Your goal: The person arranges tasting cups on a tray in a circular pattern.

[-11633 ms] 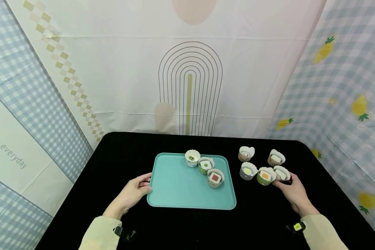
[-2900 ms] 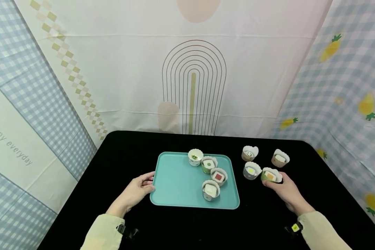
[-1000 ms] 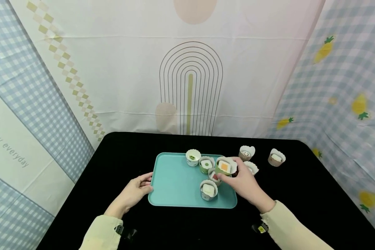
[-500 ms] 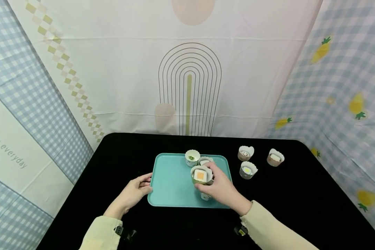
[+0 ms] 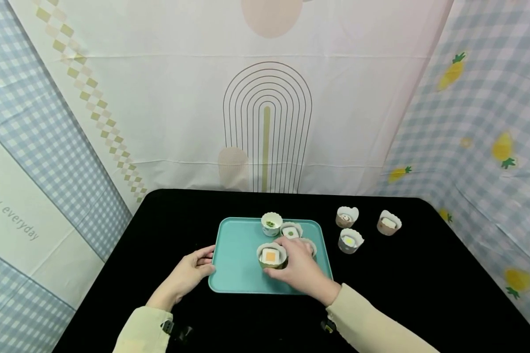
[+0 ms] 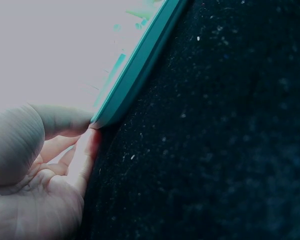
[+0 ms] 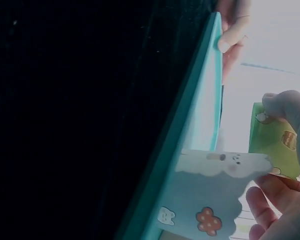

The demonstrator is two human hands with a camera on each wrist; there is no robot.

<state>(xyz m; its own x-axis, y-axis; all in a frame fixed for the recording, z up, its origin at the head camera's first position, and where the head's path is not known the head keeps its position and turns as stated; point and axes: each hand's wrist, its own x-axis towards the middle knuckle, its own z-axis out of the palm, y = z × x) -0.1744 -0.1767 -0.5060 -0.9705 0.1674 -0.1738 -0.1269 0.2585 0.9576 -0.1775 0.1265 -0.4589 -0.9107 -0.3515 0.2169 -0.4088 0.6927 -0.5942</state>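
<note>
My right hand (image 5: 302, 267) holds a green paper baking cup (image 5: 270, 256) by its side, over the middle of the teal tray (image 5: 236, 245). Inside that cup lies a white square piece with an orange centre. In the right wrist view the green cup (image 7: 272, 137) appears raised above the tray. My left hand (image 5: 187, 272) pinches the tray's left rim (image 6: 127, 82) between thumb and finger. On the tray stand a white cup with green bits (image 5: 271, 225), a green-dotted one (image 5: 290, 231) and a cup (image 5: 311, 246) partly behind my right hand. A pale blue cup (image 7: 200, 195), seen by the right wrist, is hidden in the head view.
Right of the tray, three more filled paper cups stand on the black table (image 5: 393, 294): a brown one (image 5: 346, 217), a grey one with yellow (image 5: 350, 241) and another brown one (image 5: 388, 223). Patterned cloths (image 5: 181, 108) hang behind and at both sides.
A cup with a plain white piece went from the table's right onto the tray. Then my right hand took the green cup and carried it left over the tray. My left hand stayed put.
</note>
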